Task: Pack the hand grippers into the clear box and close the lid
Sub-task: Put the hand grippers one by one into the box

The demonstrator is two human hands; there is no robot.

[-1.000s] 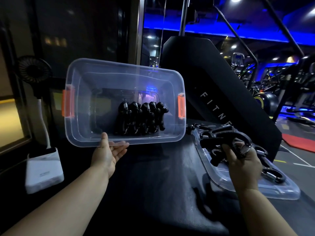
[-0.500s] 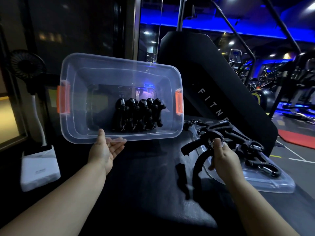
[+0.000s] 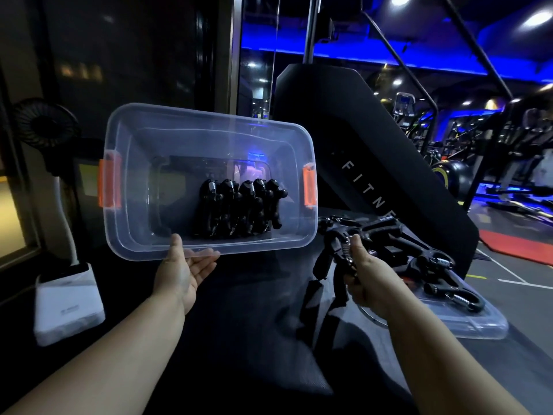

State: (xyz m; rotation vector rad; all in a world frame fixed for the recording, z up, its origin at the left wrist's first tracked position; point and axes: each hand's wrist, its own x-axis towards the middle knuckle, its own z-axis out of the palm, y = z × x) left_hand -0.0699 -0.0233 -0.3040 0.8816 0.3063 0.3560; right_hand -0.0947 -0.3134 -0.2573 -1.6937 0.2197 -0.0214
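Note:
The clear box (image 3: 143, 235) with orange latches is tipped up so its opening faces me. Several black hand grippers (image 3: 239, 208) stand in a row along its lower wall. My left hand (image 3: 182, 271) holds the box's near rim, thumb on top and fingers underneath. My right hand (image 3: 368, 280) grips black hand grippers (image 3: 335, 253) by their spring end, to the right of the box and just below its corner. More hand grippers (image 3: 443, 271) lie on the clear lid (image 3: 478, 324) at the right.
A dark padded bench surface (image 3: 254, 310) lies under both arms. A black upright pad lettered FITNE (image 3: 368, 187) rises behind the lid. A white device (image 3: 68, 304) and a small black fan (image 3: 45, 124) stand at the left. Gym machines fill the far right.
My right hand has lifted hand grippers off the lid and carried them left toward the box. My left hand keeps the box tilted in about the same place.

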